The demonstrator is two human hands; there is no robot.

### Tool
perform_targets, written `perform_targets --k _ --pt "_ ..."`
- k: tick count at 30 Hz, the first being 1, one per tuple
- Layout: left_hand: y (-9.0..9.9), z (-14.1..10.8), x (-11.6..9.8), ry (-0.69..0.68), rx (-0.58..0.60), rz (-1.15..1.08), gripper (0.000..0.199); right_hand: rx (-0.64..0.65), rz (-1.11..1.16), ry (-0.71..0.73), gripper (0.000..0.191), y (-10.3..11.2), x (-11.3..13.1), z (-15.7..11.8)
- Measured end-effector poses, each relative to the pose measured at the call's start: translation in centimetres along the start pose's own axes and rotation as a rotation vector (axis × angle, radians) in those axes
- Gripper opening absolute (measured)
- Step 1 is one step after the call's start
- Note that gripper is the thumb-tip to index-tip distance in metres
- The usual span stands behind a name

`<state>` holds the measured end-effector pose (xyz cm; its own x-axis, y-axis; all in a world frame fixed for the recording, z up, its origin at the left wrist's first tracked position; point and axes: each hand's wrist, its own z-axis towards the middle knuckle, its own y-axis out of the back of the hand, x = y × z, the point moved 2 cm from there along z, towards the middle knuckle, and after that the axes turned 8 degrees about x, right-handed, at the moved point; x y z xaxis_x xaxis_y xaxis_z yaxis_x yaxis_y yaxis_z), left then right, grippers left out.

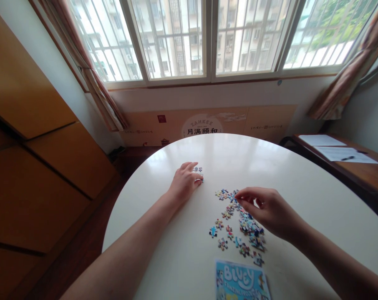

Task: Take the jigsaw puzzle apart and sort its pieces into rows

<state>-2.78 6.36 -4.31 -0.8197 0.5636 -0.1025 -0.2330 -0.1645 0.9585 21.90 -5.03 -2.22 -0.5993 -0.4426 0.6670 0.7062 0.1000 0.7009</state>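
A small joined cluster of jigsaw pieces [200, 169] lies on the white round table [164, 166]. My left hand [184, 179] rests over its left side with fingers apart, fingertips and thumb at the pieces, and covers part of them. Farther right, my right hand [267, 206] hangs above a heap of loose jigsaw pieces [251, 227]. Its thumb and forefinger come together in a pinch at the heap's upper edge. Whether a piece is between those fingertips I cannot make out.
Near me lies a blue Bluey picture sheet or box [240, 279], just below the loose pieces. Several single pieces, such as a blue one [213, 231], are scattered left of the heap. A brown side table [364, 166] with papers [342, 154] stands at the right.
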Motion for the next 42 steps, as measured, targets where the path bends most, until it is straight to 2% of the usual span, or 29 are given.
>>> perform_targets --k 8,13,15,17,19,21,24,26,29,37,42 --pt "-0.4 0.0 0.2 0.008 -0.009 -0.024 0.015 0.002 0.015 -0.003 0.015 -0.1 -0.2 0.0" --pt "0.1 -0.1 0.2 -0.003 -0.025 -0.034 0.016 0.003 0.010 -0.008 0.014 0.0 -0.1 -0.1" --pt "1.0 -0.3 0.5 -0.010 -0.075 -0.046 0.018 -0.001 0.011 -0.011 0.014 0.1 -0.1 -0.1" --pt "2.2 -0.6 1.2 0.005 -0.176 -0.073 0.015 -0.001 0.014 -0.014 0.015 0.1 -0.1 -0.1" --pt "3.6 -0.9 2.2 0.058 -0.299 -0.106 0.013 0.001 0.014 -0.019 0.015 0.1 -0.1 0.0" --pt "4.6 -1.1 3.1 0.126 -0.371 -0.115 0.015 0.000 0.012 -0.021 0.015 0.1 0.0 0.0" --pt "4.9 -1.2 4.1 0.227 -0.288 -0.101 0.015 -0.002 0.011 -0.021 0.015 0.1 0.1 0.0" --pt "4.5 -1.2 4.5 0.296 -0.193 -0.099 0.014 0.000 0.014 -0.022 0.015 0.1 0.1 0.0" --pt "4.1 -1.2 4.9 0.351 -0.120 -0.094 0.013 0.001 0.016 -0.016 0.016 0.1 0.0 -0.1" --pt "3.3 -1.2 4.0 0.256 0.118 -0.092 0.018 0.000 0.017 -0.012 0.016 0.1 0.1 -0.1" --pt "2.6 -1.2 3.2 0.226 0.167 -0.120 0.017 0.002 0.022 -0.007 0.016 0.0 0.0 0.0"
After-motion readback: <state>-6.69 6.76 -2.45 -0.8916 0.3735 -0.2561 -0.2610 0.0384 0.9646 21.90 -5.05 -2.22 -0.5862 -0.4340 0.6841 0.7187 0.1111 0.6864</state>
